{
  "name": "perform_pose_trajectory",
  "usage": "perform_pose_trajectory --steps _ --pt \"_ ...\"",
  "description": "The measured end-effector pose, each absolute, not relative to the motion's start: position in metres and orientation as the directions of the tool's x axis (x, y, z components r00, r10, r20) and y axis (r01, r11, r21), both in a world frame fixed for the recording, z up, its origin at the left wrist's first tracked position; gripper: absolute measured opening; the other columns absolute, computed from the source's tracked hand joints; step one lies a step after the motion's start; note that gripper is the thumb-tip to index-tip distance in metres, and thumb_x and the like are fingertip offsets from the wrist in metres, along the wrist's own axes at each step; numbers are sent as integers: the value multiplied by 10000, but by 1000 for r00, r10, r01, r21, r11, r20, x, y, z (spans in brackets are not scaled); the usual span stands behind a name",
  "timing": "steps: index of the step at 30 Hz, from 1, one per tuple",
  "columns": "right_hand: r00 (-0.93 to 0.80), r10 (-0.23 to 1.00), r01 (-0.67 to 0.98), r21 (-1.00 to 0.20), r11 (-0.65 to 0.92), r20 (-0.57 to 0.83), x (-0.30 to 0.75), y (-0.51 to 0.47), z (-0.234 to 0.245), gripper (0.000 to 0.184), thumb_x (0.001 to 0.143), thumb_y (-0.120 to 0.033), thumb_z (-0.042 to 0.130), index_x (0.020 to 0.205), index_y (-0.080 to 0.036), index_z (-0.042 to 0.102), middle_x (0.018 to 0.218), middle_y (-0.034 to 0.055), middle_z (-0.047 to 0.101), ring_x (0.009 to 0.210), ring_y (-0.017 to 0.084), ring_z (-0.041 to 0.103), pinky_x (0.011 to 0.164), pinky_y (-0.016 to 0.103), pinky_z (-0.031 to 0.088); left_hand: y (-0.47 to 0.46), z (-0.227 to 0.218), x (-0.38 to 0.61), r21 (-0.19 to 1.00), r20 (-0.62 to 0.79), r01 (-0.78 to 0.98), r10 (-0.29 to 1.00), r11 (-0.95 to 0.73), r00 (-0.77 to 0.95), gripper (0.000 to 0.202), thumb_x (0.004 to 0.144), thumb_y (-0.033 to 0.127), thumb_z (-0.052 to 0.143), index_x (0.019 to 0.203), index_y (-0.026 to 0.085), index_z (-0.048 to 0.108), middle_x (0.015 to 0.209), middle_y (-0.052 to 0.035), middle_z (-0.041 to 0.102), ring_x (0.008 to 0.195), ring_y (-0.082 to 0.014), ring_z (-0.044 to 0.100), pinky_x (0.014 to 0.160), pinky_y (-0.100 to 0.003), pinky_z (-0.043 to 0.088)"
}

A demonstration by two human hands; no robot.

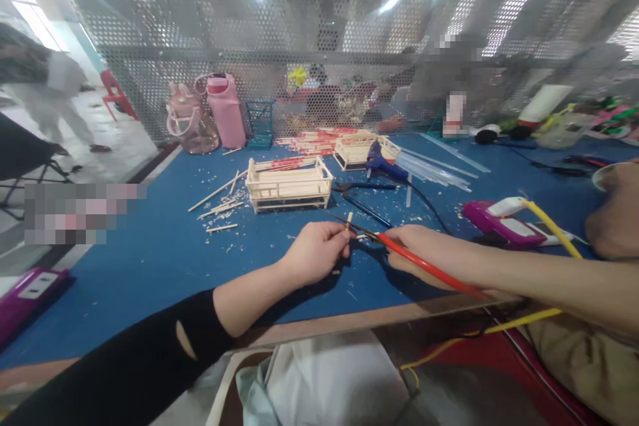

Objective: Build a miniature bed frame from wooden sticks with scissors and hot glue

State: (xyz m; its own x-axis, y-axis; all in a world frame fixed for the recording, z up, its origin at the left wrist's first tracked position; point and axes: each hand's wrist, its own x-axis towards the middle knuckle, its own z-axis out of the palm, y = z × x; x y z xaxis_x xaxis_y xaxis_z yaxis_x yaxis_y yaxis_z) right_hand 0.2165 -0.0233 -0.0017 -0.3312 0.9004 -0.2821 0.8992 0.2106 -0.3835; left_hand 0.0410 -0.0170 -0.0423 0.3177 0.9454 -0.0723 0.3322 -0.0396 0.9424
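My left hand (322, 246), in a black sleeve, pinches a short pale wooden stick (349, 219) upright between thumb and fingertips. My right hand (417, 249) is closed round red-handled scissors (424, 265). Their dark blades point left and lie at the stick; whether they touch it I cannot tell. Beyond my hands stands a small frame built of wooden sticks (289, 188), with loose cut sticks (222, 208) to its left. Pliers with dark handles (367, 210) lie on the blue tabletop (164, 279), just past my right hand.
Behind the pliers are a blue glue gun (384, 165), clear glue sticks (434, 170) and a second stick frame (352, 152). Two pink bottles (227, 113) stand by the perforated metal screen (239, 20). A purple power strip (504, 223) lies right, near another person's hand (614, 210).
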Motion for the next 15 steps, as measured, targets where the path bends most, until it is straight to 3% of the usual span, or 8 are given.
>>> perform_pose_trajectory --steps 2,7,15 --pt "-306 885 914 -370 168 -352 216 -20 -3 129 650 -128 459 551 -193 405 479 -67 328 467 76 268 466 240 218 -15 -44 42 928 -97 373 950 -22 298 300 829 279 429 551 178 478 425 66 389 366 -63 300 391 -201 222" --pt "-254 897 935 -330 132 -361 221 -19 -7 127 639 -132 450 534 -185 401 490 -61 302 489 77 271 481 246 211 -11 -47 43 908 -110 419 952 -21 285 263 806 282 437 577 175 509 465 55 441 375 -67 332 401 -202 264" --pt "-371 873 877 -429 216 -318 238 -21 -9 189 582 -166 433 454 -197 298 475 -47 241 482 81 230 462 258 198 -16 -40 42 857 -62 502 943 -117 326 327 836 310 426 543 181 492 443 55 444 374 -81 373 441 -221 284"
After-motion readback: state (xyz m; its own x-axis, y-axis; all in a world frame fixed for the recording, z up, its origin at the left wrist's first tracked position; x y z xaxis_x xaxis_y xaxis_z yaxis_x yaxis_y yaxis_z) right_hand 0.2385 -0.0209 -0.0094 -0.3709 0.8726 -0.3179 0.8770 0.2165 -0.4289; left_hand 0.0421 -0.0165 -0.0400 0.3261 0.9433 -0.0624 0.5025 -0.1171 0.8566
